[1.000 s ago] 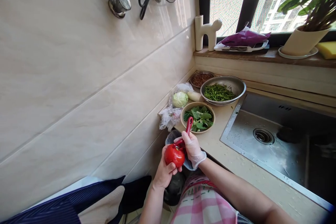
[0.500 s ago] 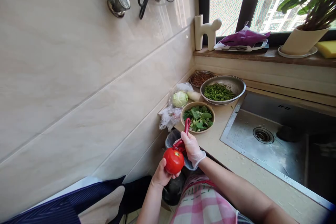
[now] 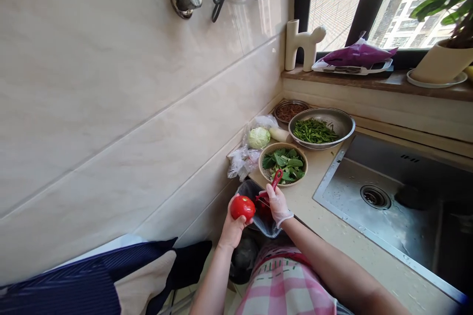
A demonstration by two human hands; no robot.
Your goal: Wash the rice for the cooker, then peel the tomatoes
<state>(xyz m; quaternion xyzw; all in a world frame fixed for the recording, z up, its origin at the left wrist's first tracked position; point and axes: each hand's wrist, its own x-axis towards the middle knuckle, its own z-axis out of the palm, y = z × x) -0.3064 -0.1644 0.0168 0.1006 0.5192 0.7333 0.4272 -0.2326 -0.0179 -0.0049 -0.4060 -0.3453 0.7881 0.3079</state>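
Observation:
My left hand (image 3: 232, 226) is closed around a red tomato (image 3: 243, 206), held up over a bag-lined bin (image 3: 260, 221) at the counter's end. My right hand (image 3: 279, 204), in a thin clear glove, grips a red peeler (image 3: 271, 188) just right of the tomato. The peeler's handle points up toward a woven basket of green leaves (image 3: 283, 163). Peeler head and tomato sit a little apart.
A steel bowl of green beans (image 3: 320, 129), a small dish (image 3: 288, 110), a cabbage (image 3: 258, 137) and plastic bags lie along the counter by the tiled wall. The steel sink (image 3: 384, 197) is to the right. The windowsill holds a cat figure (image 3: 303, 44), a purple bag and a potted plant.
The peeler has drawn away from the tomato to the right. The tomato has turned in my left hand. The view has shifted slightly, with the hands now higher over the bin.

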